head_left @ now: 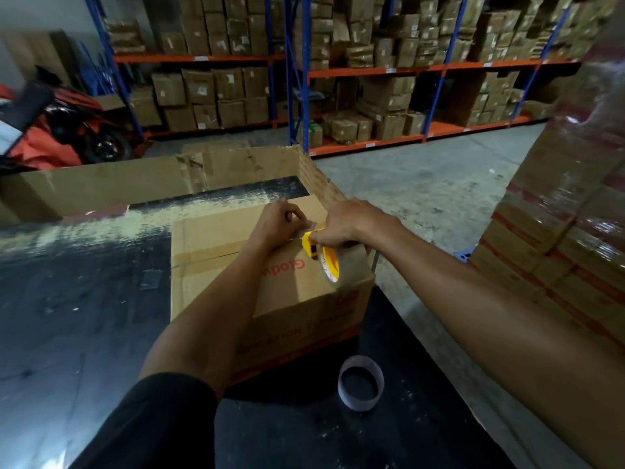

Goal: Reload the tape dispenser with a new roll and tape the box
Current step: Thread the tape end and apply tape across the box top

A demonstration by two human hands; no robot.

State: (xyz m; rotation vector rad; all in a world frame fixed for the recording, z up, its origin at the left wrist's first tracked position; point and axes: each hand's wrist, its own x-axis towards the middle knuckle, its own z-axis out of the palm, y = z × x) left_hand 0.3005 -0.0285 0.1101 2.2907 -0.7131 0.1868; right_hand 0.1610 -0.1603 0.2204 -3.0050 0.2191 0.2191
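A brown cardboard box (216,252) with red print sits on a dark table (84,316), its top seam covered by a strip of tan tape. My right hand (348,223) grips a yellow tape dispenser (313,247) loaded with a roll of tan tape (341,265), held on the box top near its far right edge. My left hand (282,220) rests on the box just left of the dispenser, fingertips pinched at the tape end. An empty cardboard tape core (361,383) stands on the table in front of the box.
A large open carton (152,177) stands behind the box. A wrapped stack of boxes (568,231) rises on the right. Blue and orange racks (372,69) full of cartons line the back. A motorbike (67,126) is parked at the left.
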